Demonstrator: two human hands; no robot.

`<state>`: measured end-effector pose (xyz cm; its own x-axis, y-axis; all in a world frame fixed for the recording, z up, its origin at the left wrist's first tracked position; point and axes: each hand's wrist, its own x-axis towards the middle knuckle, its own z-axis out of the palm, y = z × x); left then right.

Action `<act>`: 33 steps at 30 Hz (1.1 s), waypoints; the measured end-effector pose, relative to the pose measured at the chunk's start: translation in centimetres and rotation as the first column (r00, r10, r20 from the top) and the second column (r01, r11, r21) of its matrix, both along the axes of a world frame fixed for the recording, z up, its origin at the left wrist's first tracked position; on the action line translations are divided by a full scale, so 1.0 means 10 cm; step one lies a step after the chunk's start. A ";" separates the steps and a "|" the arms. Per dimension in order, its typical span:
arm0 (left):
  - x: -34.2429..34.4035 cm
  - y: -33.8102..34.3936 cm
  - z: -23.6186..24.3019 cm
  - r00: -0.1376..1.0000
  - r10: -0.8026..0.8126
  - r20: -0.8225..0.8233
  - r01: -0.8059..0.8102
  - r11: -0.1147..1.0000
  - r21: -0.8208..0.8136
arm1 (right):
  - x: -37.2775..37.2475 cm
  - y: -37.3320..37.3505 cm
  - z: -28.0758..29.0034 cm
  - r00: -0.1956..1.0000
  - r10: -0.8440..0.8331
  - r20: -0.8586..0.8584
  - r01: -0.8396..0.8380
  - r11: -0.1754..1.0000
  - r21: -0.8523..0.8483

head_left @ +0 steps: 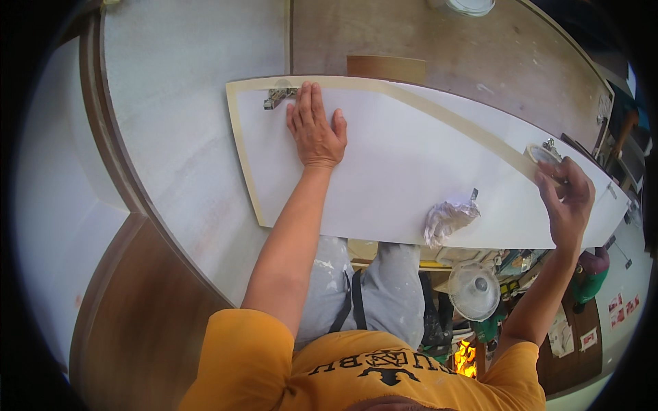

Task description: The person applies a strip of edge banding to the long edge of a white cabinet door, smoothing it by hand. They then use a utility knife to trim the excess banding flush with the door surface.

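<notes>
White and long, a panel (411, 171) lies across a pale, dusty worktop (185, 137), its near edge overhanging the person's grey trousers (384, 288). A tan tape strip (452, 120) borders the panel's far edge and left end. Beyond the panel, part of the top is bare brown board (493, 48), and a flat brown offcut (386, 68) sits just behind the panel's far edge. A dark wooden rim (110, 151) curves round the worktop, well left of the panel.

The left hand (314, 127) lies flat on the panel near its left end, fingers spread and pressing down, holding nothing. Just left of it, at the panel's far corner, is a small metal hinge (279, 96). The right hand (566, 195) is at the panel's right end, fingertips pinching a tape roll (543, 153) against the far edge; much of the roll is hidden by the fingers. A second metal fitting (550, 144) just behind the roll is hard to make out.

A crumpled grey rag (445, 219) rests on the panel's near edge. Below that edge, on the floor, stand a white fan (474, 291) and mixed clutter, too small to tell apart. Small red-and-white packets (620, 308) lie under the panel's right end. At the top edge, a white round container (470, 6) is cut off.
</notes>
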<state>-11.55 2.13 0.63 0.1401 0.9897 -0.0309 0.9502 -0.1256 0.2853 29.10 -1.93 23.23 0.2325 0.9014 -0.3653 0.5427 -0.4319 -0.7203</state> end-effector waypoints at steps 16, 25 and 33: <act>-0.01 -0.01 0.00 0.999 0.000 0.048 -0.003 0.999 0.053 | -0.17 -0.12 0.55 0.990 0.084 0.115 -0.100 0.986 0.137; 0.07 0.05 0.15 0.991 0.048 0.126 -0.046 0.999 -0.023 | -0.23 -0.06 0.80 0.952 0.231 0.199 -0.272 0.939 0.212; 0.09 0.04 0.14 0.989 0.056 0.138 -0.054 0.998 -0.020 | 0.13 -0.11 0.63 0.982 0.013 0.188 -0.019 0.999 0.027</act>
<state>-10.68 2.56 1.98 0.0892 0.9955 -0.0315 0.9065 -0.0680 0.4166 30.42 -3.03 29.49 0.2798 0.9150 -0.2906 0.6760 -0.4027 -0.6171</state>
